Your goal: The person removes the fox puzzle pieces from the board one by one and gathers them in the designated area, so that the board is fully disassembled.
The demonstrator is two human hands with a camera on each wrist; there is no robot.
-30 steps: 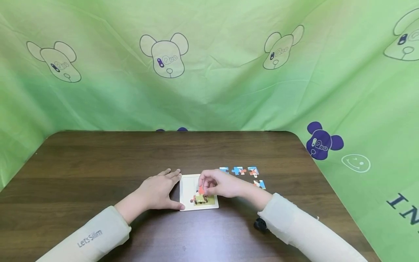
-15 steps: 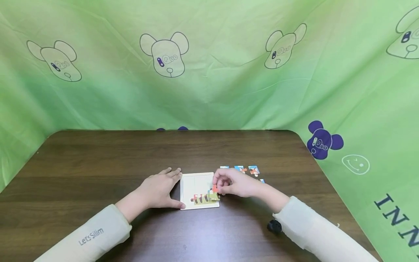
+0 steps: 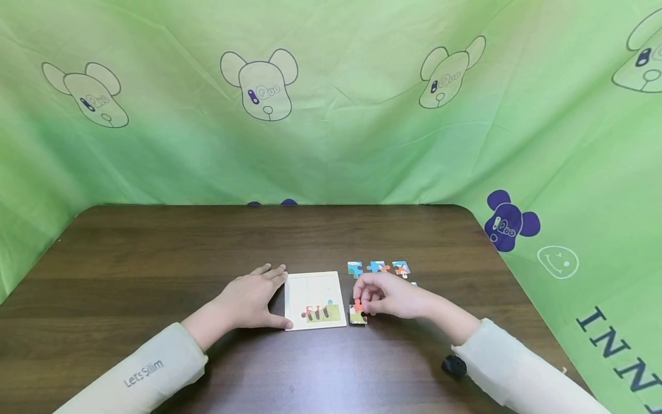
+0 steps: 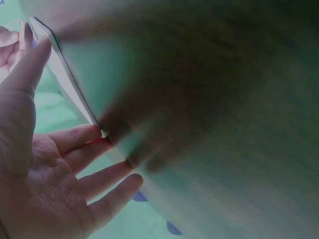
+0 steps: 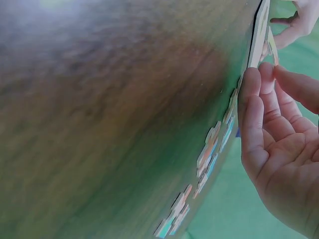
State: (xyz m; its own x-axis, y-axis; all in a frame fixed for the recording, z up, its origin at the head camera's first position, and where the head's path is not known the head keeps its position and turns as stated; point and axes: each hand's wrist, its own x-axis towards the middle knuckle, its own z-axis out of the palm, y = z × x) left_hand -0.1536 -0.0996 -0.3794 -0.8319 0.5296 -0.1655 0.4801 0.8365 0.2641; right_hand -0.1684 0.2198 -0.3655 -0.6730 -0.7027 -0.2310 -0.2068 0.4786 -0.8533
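Observation:
A square wooden puzzle tray (image 3: pixel 297 293) lies on the table, with a joined green and red picture strip (image 3: pixel 324 313) in its lower right part. My left hand (image 3: pixel 253 302) rests along the tray's left edge, fingers spread and straight, thumb at the near corner. Just right of the tray, my right hand (image 3: pixel 390 296) pinches a green and red puzzle piece (image 3: pixel 357 316) between thumb and fingertips. That piece (image 5: pixel 272 45) is seen edge-on in the right wrist view, raised off the table.
Beyond my right hand lie loose puzzle pieces: a blue one (image 3: pixel 354 268), a blue and orange one (image 3: pixel 378 267), and one with an animal picture (image 3: pixel 401 268). Another piece (image 3: pixel 414 284) is mostly hidden behind the right hand. A green curtain (image 3: pixel 331 144) hangs behind the table (image 3: pixel 181 241).
My right hand has moved right with the pinched puzzle piece, from over the tray to beside it. More of the strip in the tray now shows. The left hand stays put.

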